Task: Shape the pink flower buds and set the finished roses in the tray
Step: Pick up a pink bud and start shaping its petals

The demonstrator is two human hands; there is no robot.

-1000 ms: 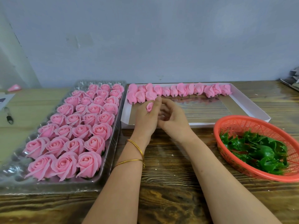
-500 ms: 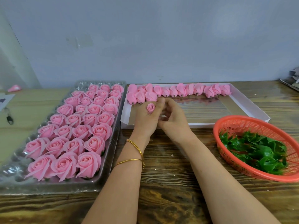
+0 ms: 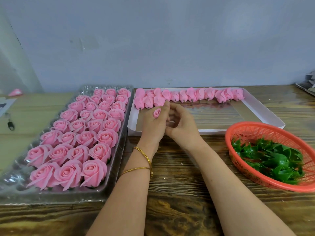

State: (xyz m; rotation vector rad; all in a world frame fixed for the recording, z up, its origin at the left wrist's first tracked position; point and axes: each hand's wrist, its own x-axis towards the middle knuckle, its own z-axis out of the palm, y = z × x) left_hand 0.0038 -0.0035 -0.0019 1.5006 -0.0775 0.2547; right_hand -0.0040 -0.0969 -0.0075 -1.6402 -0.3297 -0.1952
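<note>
The left hand (image 3: 154, 124) holds one small rolled pink flower bud (image 3: 157, 113) over the near left corner of the shallow white cardboard box (image 3: 265, 114). The bud sits at the top of this hand, between the thumb and the curled fingers. Its spiral face is turned up to the camera and the lower part is hidden inside the grip. Two thin gold bangles (image 3: 144, 159) are on the left wrist.

The right hand (image 3: 181, 124) is just beside the left hand, at 3 o'clock from it, and its bent fingers touch the left palm side. It is not possible to tell if these fingers also pinch the bud or only rest there.

At 12 o'clock from the hands, a row of unshaped pink buds (image 3: 190, 95) lies along the far wall of the box, with the short dark stems pointing to the person.

At 9 o'clock from the hands lies the long clear plastic tray (image 3: 117, 160). The finished pink roses (image 3: 92, 138) fill it in rows of four, open faces up.

At 4 o'clock is the round orange plastic basket (image 3: 247, 128), which contains green plastic leaf cups (image 3: 272, 159).

All of this is on a dark wooden table (image 3: 179, 193). A black pen (image 3: 10, 123) lies far at 9 o'clock, beyond the tray.
</note>
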